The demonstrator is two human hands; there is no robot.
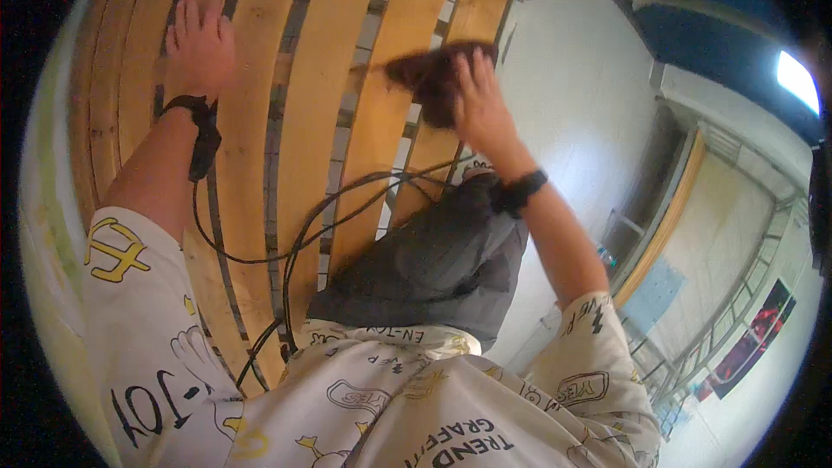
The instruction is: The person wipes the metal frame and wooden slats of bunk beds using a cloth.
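My left hand point(198, 52) rests with spread fingers on the wooden slats point(312, 110) at the upper left, with nothing in it. At the upper centre my right hand point(484, 104) lies over a dark maroon cloth point(435, 81), which is bunched near the edge of the slats; the hand and cloth are blurred, and whether the fingers pinch it I cannot tell. A black band is on each wrist. From the left wristband a thin black cable point(250, 261) hangs and joins other cables that loop over the slats near my dark grey shorts point(429, 266).
Gaps run between the slats, with a tiled floor below. To the right are a pale floor or wall surface point(559, 78), a metal bunk frame point(747, 299) with a wooden board point(663, 214), a dark red picture point(754, 338) and a bright light point(798, 81).
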